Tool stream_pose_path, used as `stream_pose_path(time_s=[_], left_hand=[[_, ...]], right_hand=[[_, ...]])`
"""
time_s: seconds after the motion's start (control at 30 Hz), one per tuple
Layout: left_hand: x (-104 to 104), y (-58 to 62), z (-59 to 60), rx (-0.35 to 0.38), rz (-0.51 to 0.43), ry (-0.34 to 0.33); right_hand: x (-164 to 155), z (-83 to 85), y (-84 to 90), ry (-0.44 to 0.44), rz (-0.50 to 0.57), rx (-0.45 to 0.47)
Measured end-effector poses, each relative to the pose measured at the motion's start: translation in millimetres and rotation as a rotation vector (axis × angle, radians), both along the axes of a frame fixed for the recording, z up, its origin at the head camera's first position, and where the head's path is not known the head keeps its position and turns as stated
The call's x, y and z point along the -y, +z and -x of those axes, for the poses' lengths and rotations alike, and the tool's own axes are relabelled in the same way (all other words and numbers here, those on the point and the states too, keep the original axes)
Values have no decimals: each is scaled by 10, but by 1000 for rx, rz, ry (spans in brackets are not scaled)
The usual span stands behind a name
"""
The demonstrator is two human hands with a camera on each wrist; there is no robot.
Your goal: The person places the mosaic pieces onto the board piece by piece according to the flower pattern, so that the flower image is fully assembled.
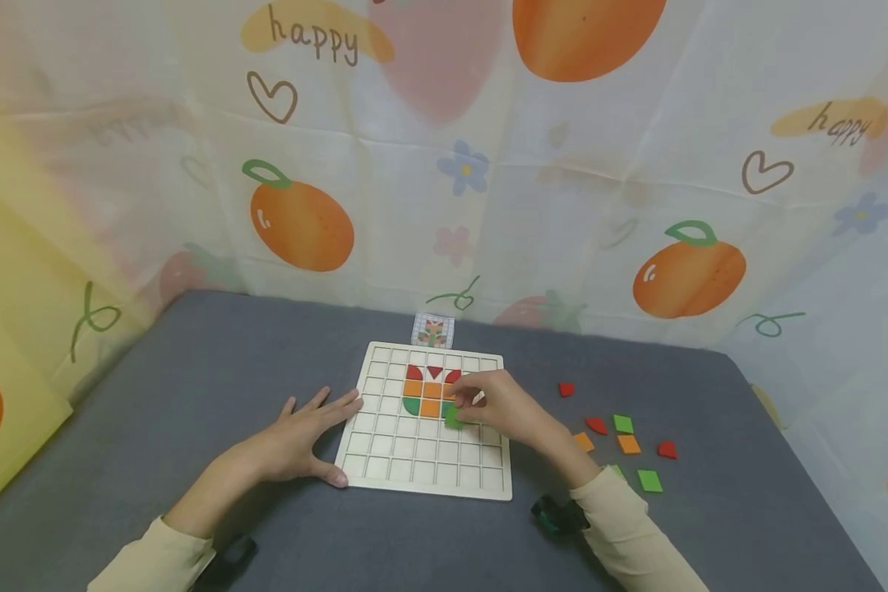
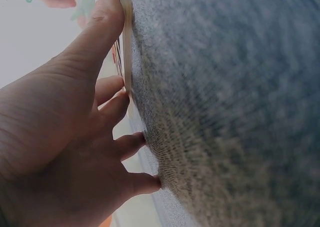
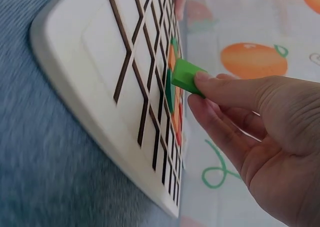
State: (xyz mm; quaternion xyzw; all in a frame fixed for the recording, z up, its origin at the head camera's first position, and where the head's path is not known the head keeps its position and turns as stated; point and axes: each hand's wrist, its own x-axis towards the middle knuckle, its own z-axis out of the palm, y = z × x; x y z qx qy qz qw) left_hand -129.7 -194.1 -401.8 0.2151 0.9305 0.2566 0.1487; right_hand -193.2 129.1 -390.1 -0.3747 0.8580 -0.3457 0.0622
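Green plastic, a small tile (image 3: 186,75), sits pinched between the fingertips (image 3: 202,79) of your right hand (image 1: 505,406), held just above the wooden grid board (image 1: 385,473) near its middle, beside the pieces already seated. Your left hand (image 1: 296,440) lies flat with fingers straight and spread, thumb and fingertips against the board's left edge, steadying it on the grey tabletop (image 1: 192,386). Seated so far: red pieces (image 1: 434,372) in one row, orange squares (image 1: 423,389) below, a green piece (image 1: 411,405) at lower left. Most cells stand vacant. Loose tiles (image 1: 625,433) remain toward the tabletop's right edge, and a pattern card (image 1: 433,330) stands past the board's far edge. Assessment: figure partly built, several pieces outstanding.
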Motion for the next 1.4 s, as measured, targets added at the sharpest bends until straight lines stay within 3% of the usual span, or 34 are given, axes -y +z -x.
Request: stream_pose_path(time_s=[0.63, 0.87, 1.4], left_hand=[[-31, -11, -13, -14, -11, -4], [-38, 8, -10, -19, -2, -3], [-26, 4, -11, -15, 6, 5]], right_hand=[[272, -19, -62, 57, 9, 35], [316, -28, -69, 34, -21, 73], [355, -27, -105, 53, -24, 31]])
